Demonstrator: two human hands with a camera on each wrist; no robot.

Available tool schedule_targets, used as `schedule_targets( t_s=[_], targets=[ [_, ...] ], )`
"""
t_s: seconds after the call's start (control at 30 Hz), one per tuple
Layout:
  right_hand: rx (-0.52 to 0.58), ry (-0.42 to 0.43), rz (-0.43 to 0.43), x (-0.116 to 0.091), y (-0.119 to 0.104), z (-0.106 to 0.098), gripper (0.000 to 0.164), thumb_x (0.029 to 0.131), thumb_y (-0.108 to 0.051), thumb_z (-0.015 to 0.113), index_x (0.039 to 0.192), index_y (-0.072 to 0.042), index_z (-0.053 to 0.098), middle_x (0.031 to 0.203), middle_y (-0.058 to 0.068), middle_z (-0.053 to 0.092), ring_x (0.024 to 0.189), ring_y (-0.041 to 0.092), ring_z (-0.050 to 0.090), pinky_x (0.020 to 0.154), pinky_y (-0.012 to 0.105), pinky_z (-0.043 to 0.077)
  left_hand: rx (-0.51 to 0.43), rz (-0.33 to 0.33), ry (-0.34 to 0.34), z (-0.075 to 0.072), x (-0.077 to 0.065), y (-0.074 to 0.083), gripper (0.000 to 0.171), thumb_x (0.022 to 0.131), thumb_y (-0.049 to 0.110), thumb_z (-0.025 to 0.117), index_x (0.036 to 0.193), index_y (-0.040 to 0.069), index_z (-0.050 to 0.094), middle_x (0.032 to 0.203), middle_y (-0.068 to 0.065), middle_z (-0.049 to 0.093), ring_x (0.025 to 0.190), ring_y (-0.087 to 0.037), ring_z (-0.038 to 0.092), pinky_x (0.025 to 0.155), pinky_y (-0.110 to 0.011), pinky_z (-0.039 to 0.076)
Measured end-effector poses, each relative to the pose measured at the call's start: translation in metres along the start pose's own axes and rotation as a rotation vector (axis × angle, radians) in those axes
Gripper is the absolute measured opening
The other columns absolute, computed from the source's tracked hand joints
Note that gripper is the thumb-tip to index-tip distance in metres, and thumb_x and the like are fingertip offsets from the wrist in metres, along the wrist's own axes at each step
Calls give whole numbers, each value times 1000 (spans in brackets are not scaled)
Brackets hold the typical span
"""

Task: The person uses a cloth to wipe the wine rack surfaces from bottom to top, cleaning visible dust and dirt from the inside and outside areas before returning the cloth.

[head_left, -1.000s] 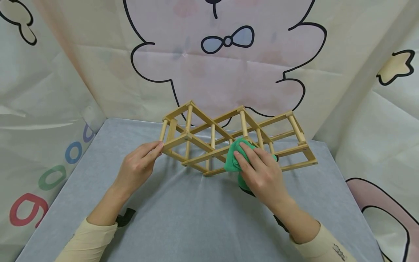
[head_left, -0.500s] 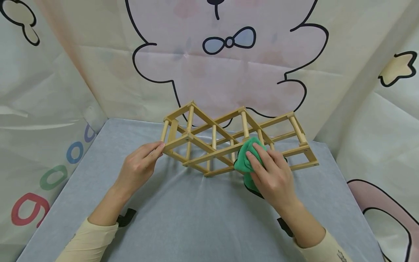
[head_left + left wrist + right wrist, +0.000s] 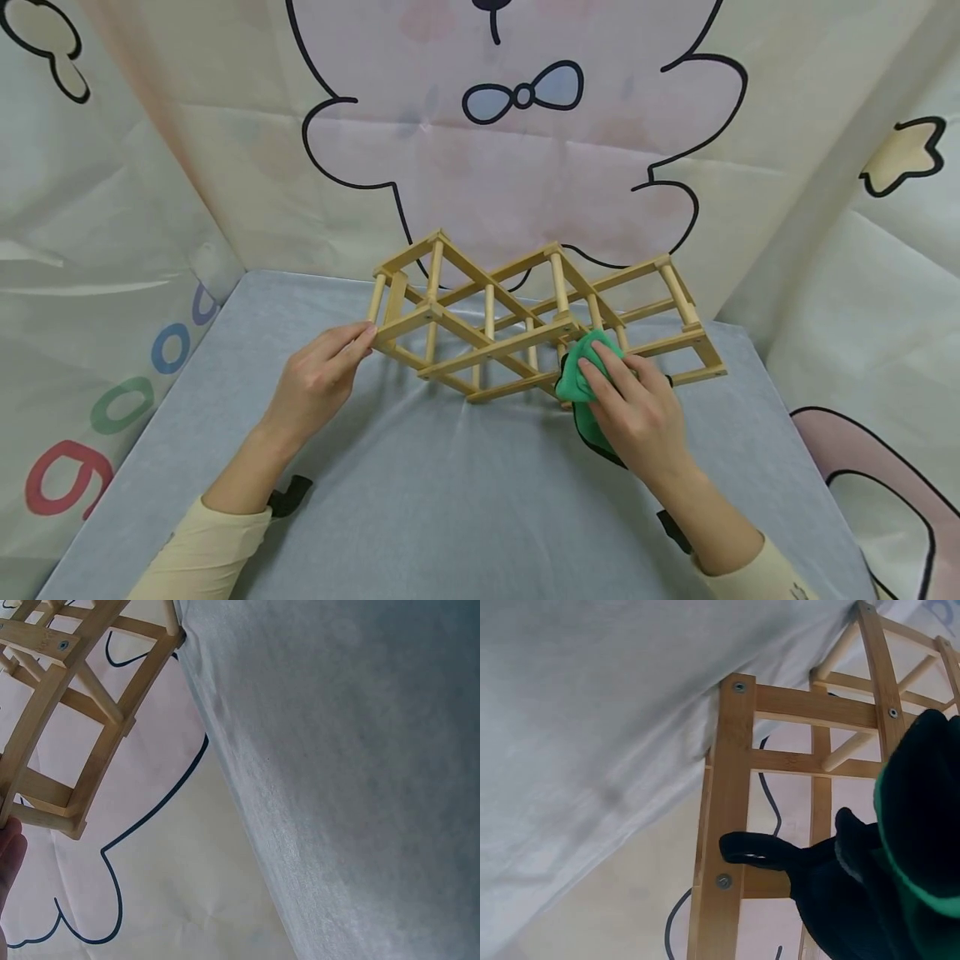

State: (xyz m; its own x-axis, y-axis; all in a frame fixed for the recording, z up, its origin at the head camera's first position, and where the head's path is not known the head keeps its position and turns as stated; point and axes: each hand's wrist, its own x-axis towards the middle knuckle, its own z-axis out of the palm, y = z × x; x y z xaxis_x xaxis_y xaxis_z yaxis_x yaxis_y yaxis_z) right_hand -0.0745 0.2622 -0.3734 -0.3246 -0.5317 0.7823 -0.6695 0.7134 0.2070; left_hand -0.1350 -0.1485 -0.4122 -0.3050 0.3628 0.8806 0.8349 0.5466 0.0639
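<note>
A folding wooden lattice rack [image 3: 450,371] of slats and round dowels stands stretched out on the table. At its left end my left hand [image 3: 311,383] pinches the corner between thumb and fingers; the left wrist view catches only fingertips [image 3: 9,851] beside the rack's end. A green cloth [image 3: 581,383] with a dark edge is bunched under my right hand [image 3: 637,408], which holds it against the front slats right of the middle. In the right wrist view the cloth [image 3: 922,877] looks dark, and its black loop lies across a slat with metal rivets.
The table [image 3: 465,517] wears a pale blue-grey cover. Behind it hangs a printed fabric backdrop [image 3: 525,167] with cartoon outlines, and similar sheets stand at both sides. A dark strap [image 3: 288,497] is at my left wrist.
My right hand and the green cloth have slid to the right and slightly down along the front slats. My left hand and the rack have stayed in place.
</note>
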Motion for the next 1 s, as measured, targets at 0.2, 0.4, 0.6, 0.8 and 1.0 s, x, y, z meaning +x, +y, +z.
schedule_targets(
  t_s=[0.2, 0.4, 0.6, 0.8, 1.0],
  targets=[
    [15, -40, 18, -10, 1, -3, 31, 108, -12, 51, 118, 5, 75, 121, 28, 71, 97, 48, 68, 73, 52, 54, 9, 8, -7, 0, -1, -1, 29, 111, 12, 53, 127, -2, 72, 112, -22, 73, 90, -39, 72, 75, -47, 62],
    [18, -90, 51, -21, 4, -8, 35, 109, -16, 48, 121, 5, 73, 124, 28, 70, 98, 50, 65, 73, 53, 55, 3, 6, -10, 0, -1, -1, 29, 111, 12, 53, 128, -2, 72, 112, -22, 73, 91, -39, 72, 75, -48, 62],
    [11, -103, 44, -29, 8, -12, 37, 110, -16, 45, 121, 5, 73, 123, 28, 70, 99, 51, 66, 75, 55, 55, -1, 8, -10, 0, -1, -1, 29, 110, 13, 54, 128, -2, 72, 112, -21, 73, 91, -39, 72, 75, -48, 62],
    [-9, -54, 60, -30, 16, -19, 35, 109, -14, 47, 120, 6, 74, 122, 30, 70, 97, 52, 66, 73, 58, 53, -5, 5, -9, 0, -1, -1, 30, 110, 13, 54, 128, -2, 72, 112, -22, 73, 92, -39, 72, 75, -48, 62],
    [-27, 16, 80, -26, 26, -33, 25, 103, -5, 57, 116, 9, 74, 119, 33, 70, 96, 56, 64, 74, 60, 50, -6, 4, -8, 0, -1, -1, 30, 110, 13, 54, 128, -2, 72, 112, -21, 73, 91, -39, 72, 75, -48, 62]
  ],
)
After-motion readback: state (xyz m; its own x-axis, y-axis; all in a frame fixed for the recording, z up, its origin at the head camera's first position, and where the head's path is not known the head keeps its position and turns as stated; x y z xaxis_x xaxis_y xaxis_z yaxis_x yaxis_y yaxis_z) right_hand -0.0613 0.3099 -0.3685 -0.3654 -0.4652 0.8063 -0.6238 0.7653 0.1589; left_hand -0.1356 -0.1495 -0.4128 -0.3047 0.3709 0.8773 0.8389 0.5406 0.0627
